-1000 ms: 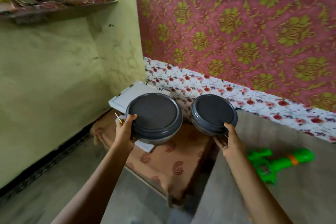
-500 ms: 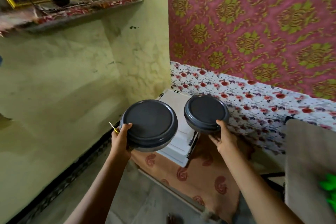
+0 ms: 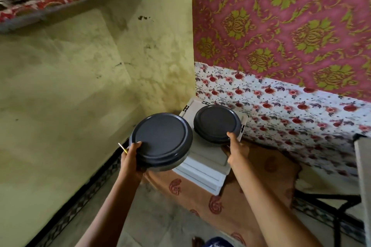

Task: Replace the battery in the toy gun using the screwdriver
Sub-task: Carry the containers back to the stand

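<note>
My left hand [image 3: 131, 156] grips a round container with a dark grey lid [image 3: 160, 141] by its near left rim. A thin yellow stick [image 3: 122, 148], perhaps the screwdriver's shaft, pokes out of the same hand. My right hand [image 3: 233, 148] holds a second, smaller dark-lidded round container [image 3: 217, 123] by its near edge, over a stack of white boxes [image 3: 202, 172]. The toy gun is out of view.
The white boxes rest on a low surface covered with a brown patterned cloth [image 3: 230, 202]. A grey table edge [image 3: 363, 176] stands at the right. A floral cloth [image 3: 291, 110] lines the wall behind. A cluttered shelf [image 3: 70, 0] hangs at upper left.
My view has swung left, so the green toy gun has left the frame. Both containers have moved left with my hands; the right one is now over the white boxes.
</note>
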A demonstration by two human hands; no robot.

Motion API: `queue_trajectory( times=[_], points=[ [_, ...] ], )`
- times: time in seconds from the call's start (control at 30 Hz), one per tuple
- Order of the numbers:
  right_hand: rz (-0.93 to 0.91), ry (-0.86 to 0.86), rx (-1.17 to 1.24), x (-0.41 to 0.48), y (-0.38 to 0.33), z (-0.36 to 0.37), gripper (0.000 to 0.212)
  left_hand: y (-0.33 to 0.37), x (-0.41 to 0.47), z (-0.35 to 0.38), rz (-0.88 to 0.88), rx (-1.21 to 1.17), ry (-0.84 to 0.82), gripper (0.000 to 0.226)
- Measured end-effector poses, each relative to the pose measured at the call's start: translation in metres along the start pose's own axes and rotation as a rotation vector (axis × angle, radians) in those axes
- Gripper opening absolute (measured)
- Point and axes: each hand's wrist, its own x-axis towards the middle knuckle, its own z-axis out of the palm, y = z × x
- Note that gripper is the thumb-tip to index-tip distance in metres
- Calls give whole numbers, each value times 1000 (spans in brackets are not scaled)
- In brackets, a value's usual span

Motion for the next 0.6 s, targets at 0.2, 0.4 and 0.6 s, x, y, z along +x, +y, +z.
queue_trajectory(
  times=[0.2, 0.4, 0.6],
  points=[
    [-16, -17, -138, 19, 13, -2, 49, -6, 17, 9, -54, -3, -5, 71],
    [-131, 64, -95, 17, 23, -13, 36, -6, 27, 6, -67, 38, -13, 84],
    [-237, 108, 27, -36, 45, -11, 21, 7, 17, -7, -58, 90, -101, 65]
  ],
)
